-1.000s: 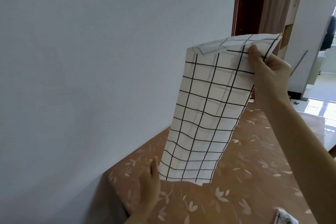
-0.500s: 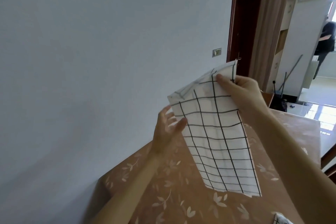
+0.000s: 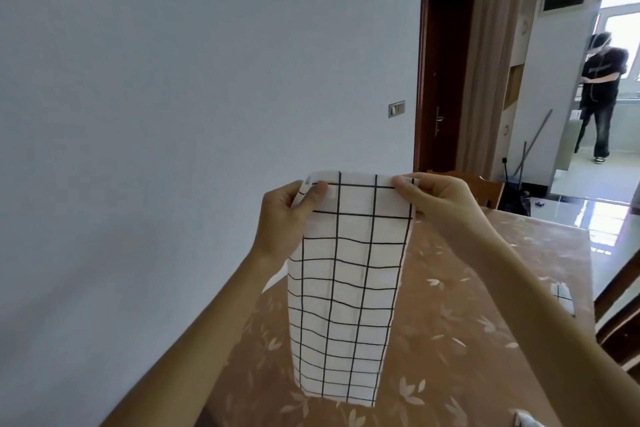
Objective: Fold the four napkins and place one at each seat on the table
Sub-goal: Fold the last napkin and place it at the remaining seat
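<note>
The grid-checked napkin (image 3: 346, 288) hangs in the air in front of me as a long narrow strip, its bottom edge just above the counter (image 3: 467, 340). My left hand (image 3: 284, 222) pinches its top left corner between thumb and fingers, and my right hand (image 3: 440, 204) is clamped on the top right corner, so both hands are closed on the same cloth, held apart by the strip's width. It looks already folded lengthwise, so I judge I am mid-fold. The next move calls for bringing the top edge down to meet the bottom, or laying the strip flat on the counter to halve it, keeping the corners aligned. I count three napkins in view: this one, a folded one (image 3: 562, 295) at the counter's right edge, and a corner of another (image 3: 524, 421) at the bottom right. One wooden chair back (image 3: 488, 189) shows at the far end.
</note>
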A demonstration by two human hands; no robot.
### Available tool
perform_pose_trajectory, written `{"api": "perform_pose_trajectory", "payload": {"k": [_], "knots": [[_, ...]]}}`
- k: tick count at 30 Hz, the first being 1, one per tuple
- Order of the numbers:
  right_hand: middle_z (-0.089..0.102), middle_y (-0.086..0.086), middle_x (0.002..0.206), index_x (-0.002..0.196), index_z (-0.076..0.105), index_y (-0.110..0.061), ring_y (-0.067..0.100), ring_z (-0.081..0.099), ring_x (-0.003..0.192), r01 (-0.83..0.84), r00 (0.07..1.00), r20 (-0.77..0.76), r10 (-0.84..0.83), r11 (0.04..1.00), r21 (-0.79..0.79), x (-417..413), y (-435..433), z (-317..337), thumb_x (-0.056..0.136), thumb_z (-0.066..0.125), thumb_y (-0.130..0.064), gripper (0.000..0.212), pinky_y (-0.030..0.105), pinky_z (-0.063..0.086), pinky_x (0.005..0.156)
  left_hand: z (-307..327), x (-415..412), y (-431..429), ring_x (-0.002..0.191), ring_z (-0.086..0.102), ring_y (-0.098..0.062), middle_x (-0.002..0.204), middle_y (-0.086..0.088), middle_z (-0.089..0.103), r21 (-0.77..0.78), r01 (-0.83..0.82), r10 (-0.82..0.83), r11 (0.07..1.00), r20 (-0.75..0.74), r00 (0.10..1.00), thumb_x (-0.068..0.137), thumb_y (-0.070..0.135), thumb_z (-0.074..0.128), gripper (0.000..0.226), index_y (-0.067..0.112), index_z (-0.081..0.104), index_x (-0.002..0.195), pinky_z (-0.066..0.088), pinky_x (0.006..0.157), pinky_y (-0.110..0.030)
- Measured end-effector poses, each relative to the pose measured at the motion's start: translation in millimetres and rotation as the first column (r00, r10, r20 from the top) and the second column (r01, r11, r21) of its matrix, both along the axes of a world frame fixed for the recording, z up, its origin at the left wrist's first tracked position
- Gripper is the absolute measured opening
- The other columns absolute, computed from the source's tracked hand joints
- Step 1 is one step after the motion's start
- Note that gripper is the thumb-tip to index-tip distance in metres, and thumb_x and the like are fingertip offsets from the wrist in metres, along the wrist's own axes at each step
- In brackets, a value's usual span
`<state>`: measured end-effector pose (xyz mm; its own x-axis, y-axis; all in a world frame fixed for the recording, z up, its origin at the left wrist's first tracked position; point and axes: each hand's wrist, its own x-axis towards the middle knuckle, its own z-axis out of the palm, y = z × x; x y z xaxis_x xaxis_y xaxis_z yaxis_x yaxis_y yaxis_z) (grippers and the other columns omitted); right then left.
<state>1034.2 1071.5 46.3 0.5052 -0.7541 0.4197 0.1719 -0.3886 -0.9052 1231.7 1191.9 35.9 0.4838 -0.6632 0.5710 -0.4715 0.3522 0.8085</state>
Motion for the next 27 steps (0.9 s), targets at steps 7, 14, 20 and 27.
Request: {"api": "perform_pose_trajectory", "payload": {"k": [7,14,20,27], "knots": [[0.055,0.025,0.074,0.092,0.077,-0.014,0.024,0.045,0.074,0.031,0.997,0.066,-0.026,0.997,-0.071,-3.3,-2.7,-0.2,0.092,0.066,-0.039,0.028,0.037,0.037,0.071,8.1,10.1,13.9,0.084,0.073,-0.026,0.09,-0.016,0.077,0.081,0.052,-0.056,0.995,0.05,0.997,0.092,0.041,0.068,0.038,0.004,0.075,0.094,0.058,0.084,-0.057],[0.078,0.006,0.098,0.101,0.075,-0.013,0.029,0.074,0.097,-0.16,0.979,-0.148,0.143,0.981,-0.11,-6.5,4.4,-20.0,0.079,0.074,-0.037,0.033,0.043,0.06,0.087,15.0,10.8,17.7,0.09,0.076,-0.034,0.097,-0.011,0.079,0.0,0.029,-0.029,1.0,0.015,0.999,0.097,0.022,0.064,0.019,0.007,0.076,0.1,0.06,0.082,-0.056],[0.053,0.047,0.104,0.097,0.066,0.007,0.066,0.049,0.096,-0.08,0.997,-0.027,0.077,0.991,-0.112,-3.6,-3.7,-32.4,0.083,0.072,-0.056,0.065,0.055,0.049,0.075,19.6,18.6,28.9,0.093,0.076,-0.016,0.102,0.005,0.079,0.206,0.163,-0.186,0.965,0.097,0.978,0.088,0.022,0.067,0.024,0.023,0.069,0.112,0.062,0.071,-0.031],[0.062,0.038,0.104,0.098,0.071,-0.003,0.054,0.063,0.097,-0.11,0.994,0.017,0.112,0.991,-0.08,-8.4,0.7,-25.0,0.087,0.069,-0.052,0.05,0.054,0.052,0.085,19.2,20.8,38.8,0.081,0.077,-0.029,0.096,-0.01,0.079,0.214,0.156,-0.179,0.964,0.092,0.979,0.099,0.008,0.058,0.02,0.012,0.071,0.114,0.062,0.067,-0.035]]}}
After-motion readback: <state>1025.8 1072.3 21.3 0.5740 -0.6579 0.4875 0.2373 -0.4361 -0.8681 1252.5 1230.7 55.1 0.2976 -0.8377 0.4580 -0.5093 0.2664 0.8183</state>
